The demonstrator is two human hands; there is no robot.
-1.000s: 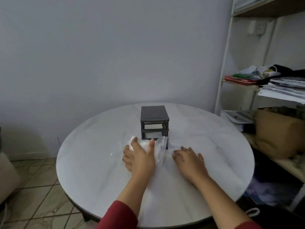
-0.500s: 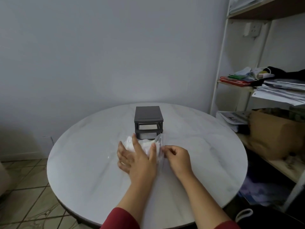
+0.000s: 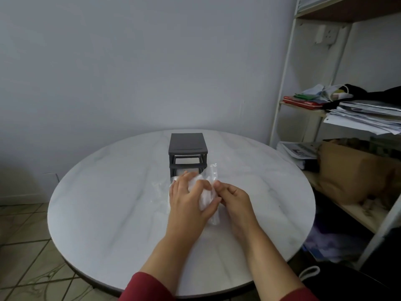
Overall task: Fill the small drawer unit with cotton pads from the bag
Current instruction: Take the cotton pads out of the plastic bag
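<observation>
A small dark grey drawer unit (image 3: 187,148) stands upright near the middle of a round white marble table (image 3: 104,205). Right in front of it lies a clear plastic bag (image 3: 209,177) with white cotton pads (image 3: 205,196) inside. My left hand (image 3: 188,203) grips the bag from the left, thumb curled under the white bundle. My right hand (image 3: 234,198) pinches the bag's right edge with curled fingers. Both hands hide much of the bag. The lower front of the drawer unit sits behind the bag.
A white metal shelf rack (image 3: 284,88) stands to the right, holding stacked papers (image 3: 366,118), folded items and a brown paper bag (image 3: 351,170). A grey wall lies behind the table. Tiled floor (image 3: 21,235) shows at the left.
My right hand came off the table and took hold of the bag's right edge. My left hand shifted from lying flat on the bag to gripping it.
</observation>
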